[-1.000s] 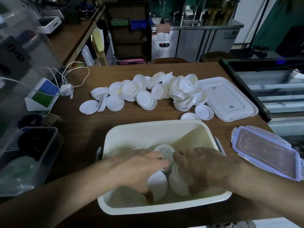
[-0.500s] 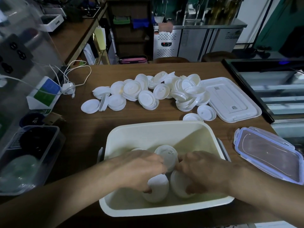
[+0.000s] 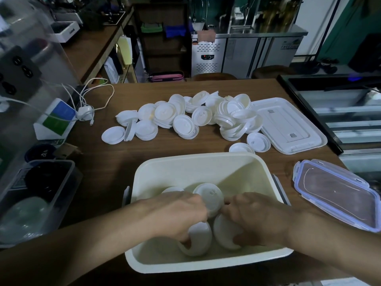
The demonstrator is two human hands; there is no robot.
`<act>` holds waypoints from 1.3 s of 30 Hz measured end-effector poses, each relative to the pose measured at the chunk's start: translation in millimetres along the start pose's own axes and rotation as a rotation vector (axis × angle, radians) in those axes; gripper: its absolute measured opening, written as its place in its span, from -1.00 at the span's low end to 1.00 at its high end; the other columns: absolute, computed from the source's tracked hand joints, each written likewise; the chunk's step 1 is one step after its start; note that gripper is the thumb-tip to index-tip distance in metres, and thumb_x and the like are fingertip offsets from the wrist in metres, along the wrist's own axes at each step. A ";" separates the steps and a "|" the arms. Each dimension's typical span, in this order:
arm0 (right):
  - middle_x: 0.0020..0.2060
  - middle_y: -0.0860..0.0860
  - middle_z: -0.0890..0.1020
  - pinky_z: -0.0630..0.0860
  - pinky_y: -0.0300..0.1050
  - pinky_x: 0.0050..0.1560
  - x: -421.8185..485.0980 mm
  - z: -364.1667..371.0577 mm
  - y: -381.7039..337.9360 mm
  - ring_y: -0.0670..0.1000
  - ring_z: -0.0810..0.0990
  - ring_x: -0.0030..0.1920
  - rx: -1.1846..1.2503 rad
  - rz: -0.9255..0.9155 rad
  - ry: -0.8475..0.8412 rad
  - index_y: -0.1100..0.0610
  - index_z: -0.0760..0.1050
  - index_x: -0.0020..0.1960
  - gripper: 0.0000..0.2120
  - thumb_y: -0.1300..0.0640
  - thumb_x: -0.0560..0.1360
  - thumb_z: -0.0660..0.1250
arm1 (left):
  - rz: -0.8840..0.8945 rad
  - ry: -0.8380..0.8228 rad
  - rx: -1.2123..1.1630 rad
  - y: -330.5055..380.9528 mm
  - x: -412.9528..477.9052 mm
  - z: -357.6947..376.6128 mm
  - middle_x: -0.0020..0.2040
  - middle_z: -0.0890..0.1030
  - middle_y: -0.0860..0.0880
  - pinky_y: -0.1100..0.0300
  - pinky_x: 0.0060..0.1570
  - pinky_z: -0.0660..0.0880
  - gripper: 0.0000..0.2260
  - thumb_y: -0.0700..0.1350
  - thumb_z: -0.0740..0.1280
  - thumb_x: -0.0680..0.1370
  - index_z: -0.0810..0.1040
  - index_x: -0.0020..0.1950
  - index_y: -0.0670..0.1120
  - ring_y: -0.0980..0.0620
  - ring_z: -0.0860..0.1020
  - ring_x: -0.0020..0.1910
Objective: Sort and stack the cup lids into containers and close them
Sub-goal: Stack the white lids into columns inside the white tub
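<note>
We're mid-stacking: left hand [image 3: 181,215] grips white plastic cup-lid stack [image 3: 199,240], right hand [image 3: 257,219] grips neighbouring stack [image 3: 223,234], hands close together inside cream rectangular plastic container [image 3: 198,164]. Loose lid pile [image 3: 206,116] on brown wooden worktop [image 3: 165,153]. Next, we judge: seat stacks, fetch more.

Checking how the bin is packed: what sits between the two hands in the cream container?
In the head view, a stack of white cup lids stands between the left hand and right hand inside the cream container.
</note>
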State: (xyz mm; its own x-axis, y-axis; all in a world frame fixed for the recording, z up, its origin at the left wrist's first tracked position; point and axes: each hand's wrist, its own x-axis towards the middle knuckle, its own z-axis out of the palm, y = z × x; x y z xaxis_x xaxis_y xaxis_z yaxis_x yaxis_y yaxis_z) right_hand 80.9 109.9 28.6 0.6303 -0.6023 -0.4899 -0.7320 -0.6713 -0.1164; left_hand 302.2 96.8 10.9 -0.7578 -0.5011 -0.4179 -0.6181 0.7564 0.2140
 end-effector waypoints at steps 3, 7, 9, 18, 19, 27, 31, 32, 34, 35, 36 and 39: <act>0.28 -0.02 0.50 0.48 -0.07 0.21 -3.1 -8.8 -0.4 0.07 0.54 0.22 -0.039 0.001 0.030 0.00 0.43 0.40 -0.50 -0.18 0.55 0.40 | -0.028 0.008 0.031 3.3 -4.6 -3.6 -0.05 0.57 -0.01 -0.04 -0.17 0.62 -0.75 0.09 0.50 0.49 0.63 0.08 0.01 -0.12 0.58 -0.10; 0.22 -0.17 0.48 0.47 -0.12 0.19 -8.6 -30.3 9.5 -0.06 0.48 0.26 0.014 0.005 0.166 -0.12 0.40 0.41 -0.49 -0.24 0.53 0.39 | 0.062 0.198 -0.003 4.0 -11.8 -28.5 -0.01 0.52 0.10 0.07 -0.11 0.51 -0.72 0.16 0.43 0.56 0.62 0.14 0.00 0.02 0.53 -0.04; 0.04 -0.26 0.48 0.44 -0.33 -0.01 -10.7 -44.6 17.3 -0.21 0.47 0.09 0.123 -0.018 0.262 -0.15 0.45 0.36 -0.52 -0.23 0.49 0.44 | 0.093 0.343 -0.111 -1.2 -16.1 -46.0 -0.09 0.46 0.18 0.18 -0.16 0.41 -0.72 0.18 0.47 0.54 0.64 0.11 0.03 0.13 0.49 -0.10; -0.07 -0.20 0.64 0.51 -0.27 -0.12 -2.0 -78.5 53.9 -0.14 0.61 -0.01 0.455 -0.083 0.638 -0.05 0.61 0.12 -0.71 -0.06 0.45 0.57 | 0.009 0.548 -0.300 -43.9 -23.4 -97.8 -0.15 0.55 0.19 0.26 -0.20 0.48 -0.81 0.12 0.52 0.53 0.70 0.06 0.07 0.06 0.57 -0.15; -0.09 -0.19 0.65 0.50 -0.29 -0.13 0.6 -82.1 59.2 -0.12 0.63 -0.02 0.479 -0.081 0.660 -0.05 0.62 0.12 -0.72 -0.03 0.45 0.58 | -0.001 0.568 -0.330 -50.1 -21.7 -101.0 -0.15 0.58 0.17 0.29 -0.20 0.48 -0.83 0.09 0.53 0.53 0.71 0.05 0.06 0.05 0.58 -0.16; -0.09 -0.25 0.65 0.47 -0.38 -0.18 37.7 -81.5 123.3 -0.13 0.61 -0.10 0.617 0.041 0.687 -0.07 0.65 0.06 -0.74 0.09 0.43 0.61 | -0.196 0.565 -0.387 -130.0 13.7 -94.8 -0.12 0.63 0.20 0.39 -0.18 0.44 -0.88 -0.05 0.51 0.56 0.71 0.08 0.11 0.16 0.58 -0.15; 0.00 -0.26 0.61 0.44 -0.40 -0.07 57.6 -57.1 152.3 -0.27 0.55 0.01 0.543 0.154 0.566 -0.14 0.57 0.19 -0.59 0.02 0.41 0.62 | -0.219 0.304 -0.393 -160.2 34.9 -68.7 0.08 0.60 0.23 0.28 -0.05 0.55 -0.65 0.14 0.54 0.50 0.62 0.26 0.18 0.24 0.60 -0.06; 0.07 -0.29 0.59 0.41 -0.38 -0.02 60.8 -50.6 157.3 -0.30 0.51 0.05 0.501 0.183 0.526 -0.17 0.53 0.25 -0.53 -0.01 0.41 0.61 | -0.208 0.239 -0.382 -164.8 39.1 -61.7 0.12 0.57 0.25 0.26 -0.01 0.56 -0.57 0.19 0.55 0.47 0.60 0.31 0.20 0.26 0.59 -0.02; 0.20 -0.36 0.49 0.34 -0.33 0.13 65.1 -40.7 162.8 -0.33 0.39 0.13 0.426 0.210 0.460 -0.21 0.46 0.36 -0.42 -0.05 0.40 0.60 | -0.187 0.142 -0.360 -170.9 45.8 -51.0 0.13 0.53 0.25 0.25 0.04 0.54 -0.47 0.20 0.58 0.43 0.56 0.37 0.25 0.27 0.56 0.03; 0.24 -0.38 0.44 0.32 -0.30 0.17 66.4 -37.3 164.0 -0.35 0.32 0.17 0.398 0.212 0.436 -0.21 0.43 0.39 -0.38 -0.06 0.40 0.59 | -0.177 0.112 -0.362 -172.7 48.4 -47.5 0.13 0.51 0.25 0.24 0.07 0.54 -0.45 0.17 0.59 0.42 0.55 0.38 0.26 0.27 0.55 0.05; 0.27 -0.38 0.41 0.33 -0.27 0.19 68.0 -34.2 165.4 -0.34 0.29 0.20 0.372 0.216 0.418 -0.21 0.41 0.42 -0.35 -0.08 0.39 0.59 | -0.173 0.091 -0.370 -175.0 50.5 -44.1 0.13 0.50 0.25 0.20 0.10 0.55 -0.43 0.14 0.60 0.41 0.54 0.39 0.28 0.26 0.55 0.07; 0.37 -0.31 0.36 0.41 -0.21 0.24 73.1 -25.0 171.4 -0.21 0.32 0.32 0.302 0.235 0.374 -0.21 0.35 0.48 -0.26 -0.15 0.37 0.57 | -0.166 0.050 -0.402 -181.7 54.4 -34.1 0.17 0.48 0.25 0.07 0.16 0.57 -0.40 0.05 0.59 0.41 0.51 0.41 0.31 0.23 0.54 0.09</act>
State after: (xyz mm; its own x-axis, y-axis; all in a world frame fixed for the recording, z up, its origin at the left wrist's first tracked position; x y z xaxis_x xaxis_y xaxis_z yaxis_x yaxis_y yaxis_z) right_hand 8.0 -59.9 -5.6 0.4491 -0.8714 -0.1976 -0.8718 -0.3788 -0.3107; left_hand 366.1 -82.3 -20.6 -0.6440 -0.6294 -0.4349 -0.7575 0.4450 0.4777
